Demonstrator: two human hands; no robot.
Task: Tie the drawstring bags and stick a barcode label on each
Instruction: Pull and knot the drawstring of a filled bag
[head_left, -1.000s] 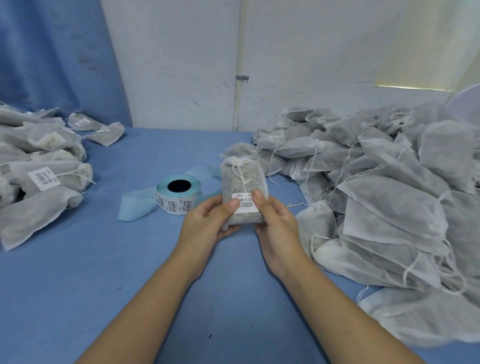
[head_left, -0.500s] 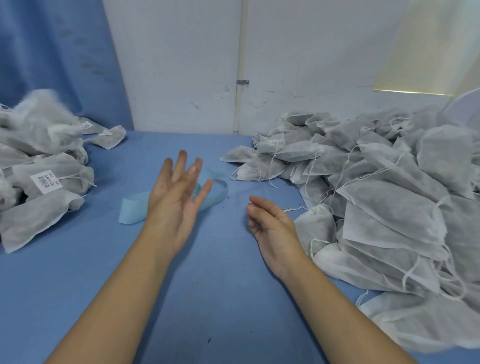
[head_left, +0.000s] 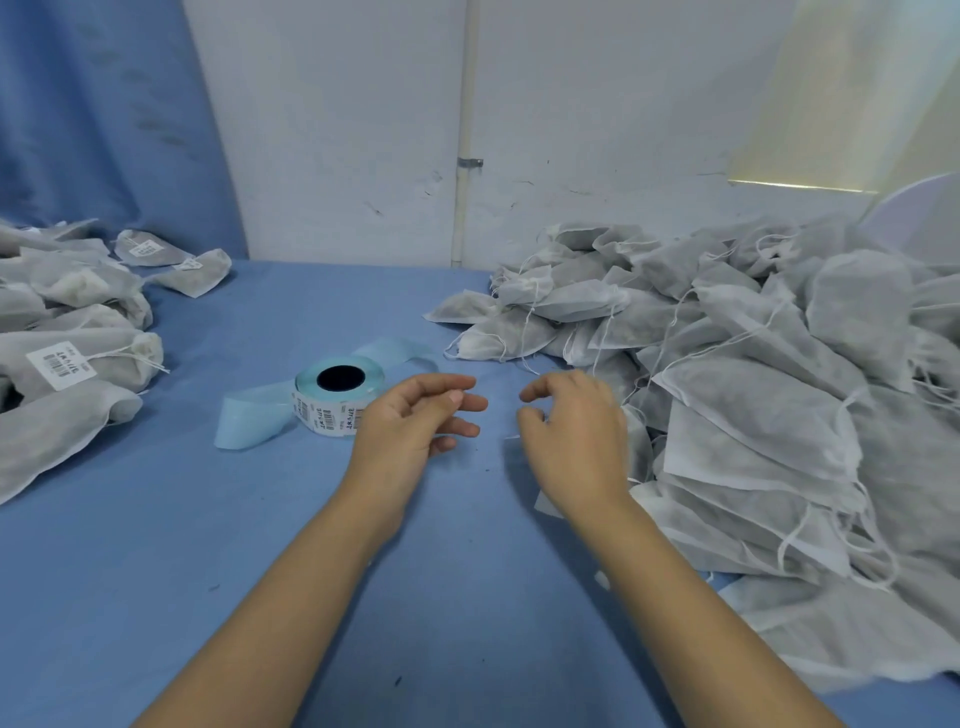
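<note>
My left hand (head_left: 410, 426) and my right hand (head_left: 576, 431) hover side by side over the blue table (head_left: 260, 571), fingers loosely curled, holding nothing. The roll of barcode labels (head_left: 337, 397) stands just left of my left hand, its pale blue backing strip (head_left: 249, 423) trailing out. A big heap of untied grey drawstring bags (head_left: 753, 395) fills the right side, touching distance from my right hand. A pile of tied, labelled bags (head_left: 67, 332) lies at the left edge.
A white wall with a thin pipe (head_left: 464, 156) closes the back. A blue curtain (head_left: 104, 114) hangs at the back left. Two labelled bags (head_left: 171, 262) lie apart near the curtain.
One second ago both hands held a labelled bag; it was tossed onto the left pile. My left hand has swung back to the middle and my right hand has lifted slightly toward the heap.
</note>
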